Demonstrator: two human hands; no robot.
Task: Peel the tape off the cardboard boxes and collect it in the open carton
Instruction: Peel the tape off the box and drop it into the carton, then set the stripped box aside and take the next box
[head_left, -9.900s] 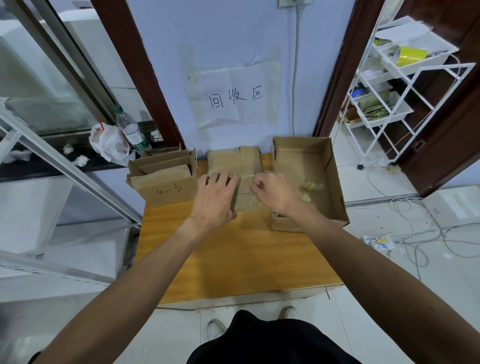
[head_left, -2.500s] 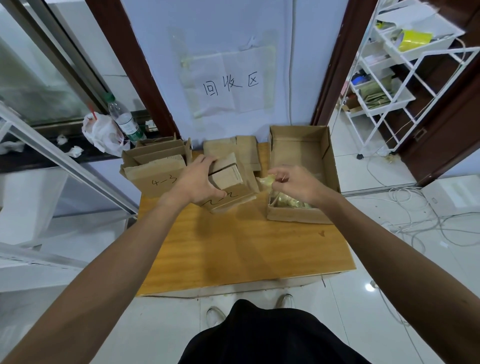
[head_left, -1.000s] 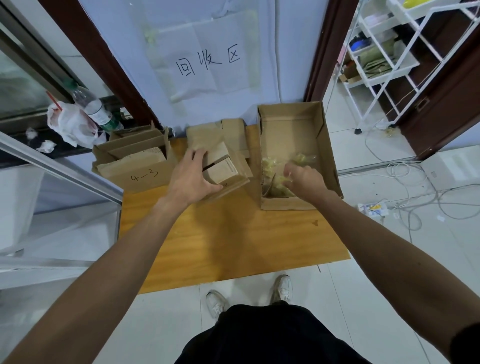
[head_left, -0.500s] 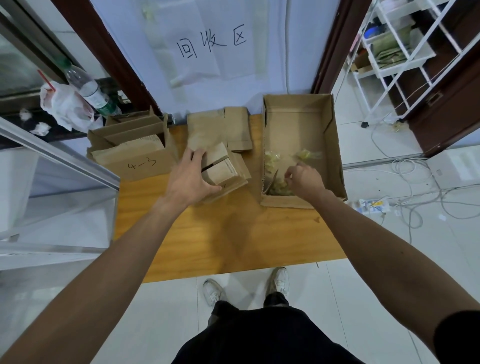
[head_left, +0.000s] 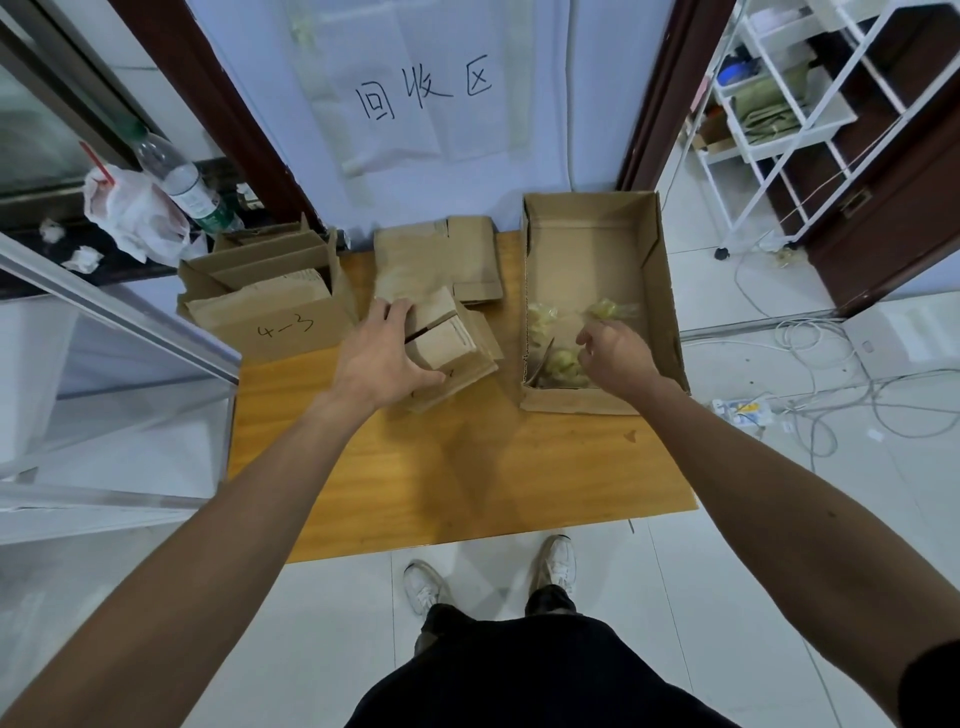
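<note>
— What is the left hand (head_left: 382, 358) doing?

— It grips the small cardboard box (head_left: 447, 343) just left of the open carton (head_left: 660, 291). The fingers are spread over the top flaps and the thumb is hooked against the near side. The box is tilted, made of brown corrugated board, with a dark slit between its flaps.

— And the right hand (head_left: 618, 358)?

— It hangs over the near end of the open carton, fingers loosely curled, thumb and forefinger close together. Whether they pinch any tape I cannot tell.

— Where is the tape?

— Inside the open carton. Crumpled, glossy, yellowish tape wads (head_left: 563, 364) lie on its floor, some by the near wall, one further in.

— Anything else?

— Left of the open carton a flattened cardboard sheet (head_left: 431, 260) lies behind the small box. Further left stands a box marked 4-3 (head_left: 280, 322), all on the smooth orange wood worktop (head_left: 467, 467)
</note>
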